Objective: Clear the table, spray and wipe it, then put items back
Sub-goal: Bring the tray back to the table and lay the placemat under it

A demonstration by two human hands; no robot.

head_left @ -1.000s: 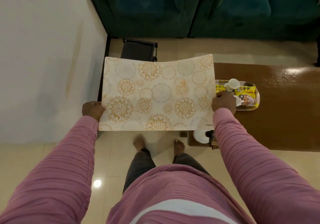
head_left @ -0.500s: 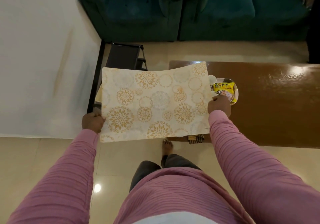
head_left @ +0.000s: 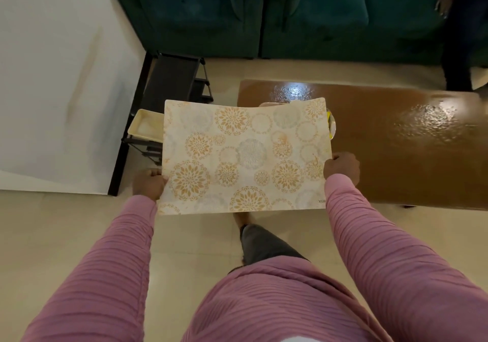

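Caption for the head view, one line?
Left hand and right hand grip a floral placemat by its sides near the glossy brown table.

Both hands, left hand (head_left: 148, 184) and right hand (head_left: 342, 168), are gripping a cream floral-patterned rectangular placemat (head_left: 245, 156), glossy brown wooden table (head_left: 409, 146) lying at three o'clock.

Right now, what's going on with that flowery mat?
A person in pink sleeves holds the flowery placemat flat in the air, left hand gripping one short edge and right hand the other. It hangs partly over the end of the shiny brown table, hiding most of a tray there. A cream tray sits on the black rack beside the table.
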